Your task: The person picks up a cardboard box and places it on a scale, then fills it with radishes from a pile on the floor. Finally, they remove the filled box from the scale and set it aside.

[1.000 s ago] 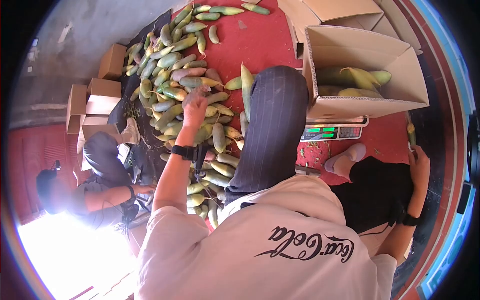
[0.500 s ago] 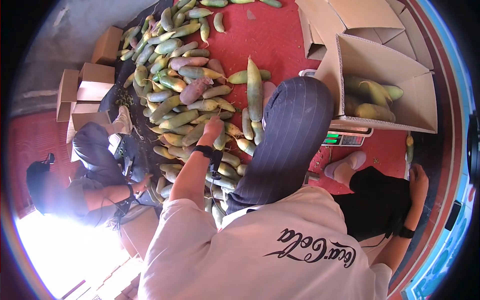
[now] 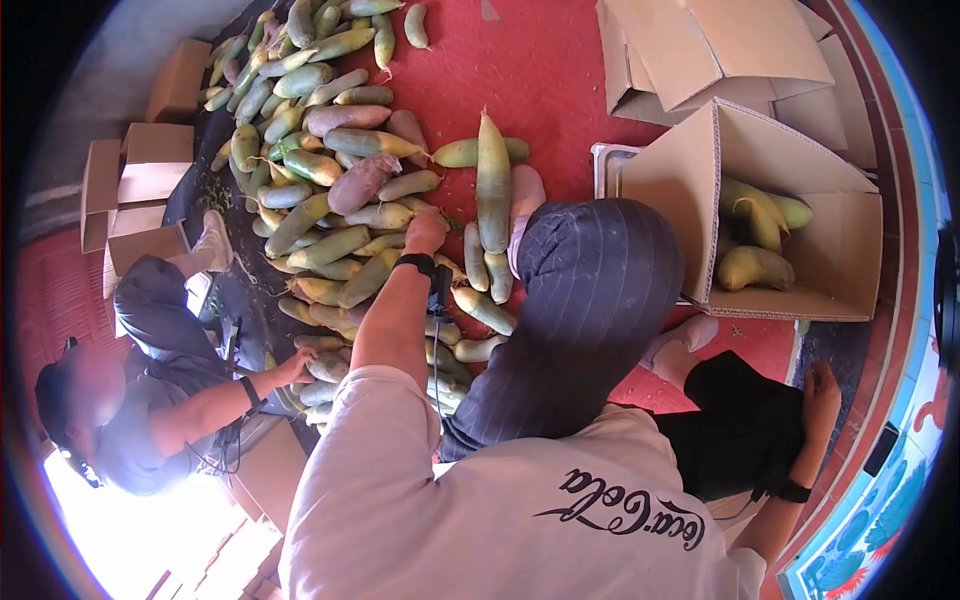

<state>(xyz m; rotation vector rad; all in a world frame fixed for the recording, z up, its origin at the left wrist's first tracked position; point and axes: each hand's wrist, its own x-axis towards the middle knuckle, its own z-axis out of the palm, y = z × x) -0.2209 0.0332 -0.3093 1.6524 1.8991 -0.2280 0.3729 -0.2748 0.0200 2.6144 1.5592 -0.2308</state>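
A large heap of green radishes (image 3: 330, 245), some purplish, spreads in front of me. My left hand (image 3: 427, 232) is down at the heap's right side, its fingers curled among the radishes; what lies under them is hidden. A long green radish (image 3: 493, 185) lies just right of that hand, beside my bent left knee (image 3: 610, 255). My right hand (image 3: 822, 395) hangs by my right knee (image 3: 745, 400), with fingers loosely extended and nothing in it. An open cardboard box (image 3: 800, 285) at the right holds several green radishes (image 3: 755, 268).
The box stands on a scale (image 3: 612, 165), mostly hidden. More cardboard boxes (image 3: 720, 50) are at the upper right, and others (image 3: 155, 165) by the left wall. At the left a co-worker sits with a hand (image 3: 297, 365) on the radishes. Red flooring (image 3: 540, 70) lies beyond.
My view has shifted. My left hand has moved a little farther forward and right over the heap. The scale's green display has gone out of sight. The co-worker's hand is nearer the radishes.
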